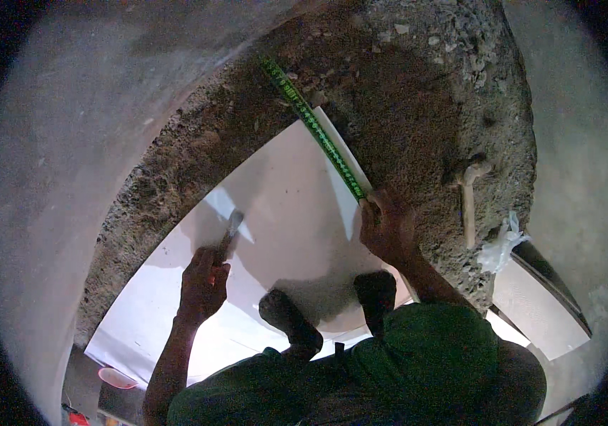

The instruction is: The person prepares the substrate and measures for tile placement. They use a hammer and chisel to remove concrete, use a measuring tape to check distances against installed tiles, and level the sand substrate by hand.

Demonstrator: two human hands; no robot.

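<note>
My left hand [204,284] is closed on a narrow tool [233,226] with a pale, flat tip, held over a large white panel [275,177]; its exact kind is unclear. My right hand [389,227] grips the near end of an extended green measuring tape [321,138] at the panel's right edge. The tape runs diagonally beside that edge and reaches past the panel's far corner onto rough, dark ground.
Rough ground [424,99] borders the panel, with a pale wall [48,156] curving along the left. At right lie a hammer-shaped tool [470,213], a crumpled plastic bag [499,248] and loose boards [538,305]. My feet [289,319] are on the panel. An oval object [117,378] lies lower left.
</note>
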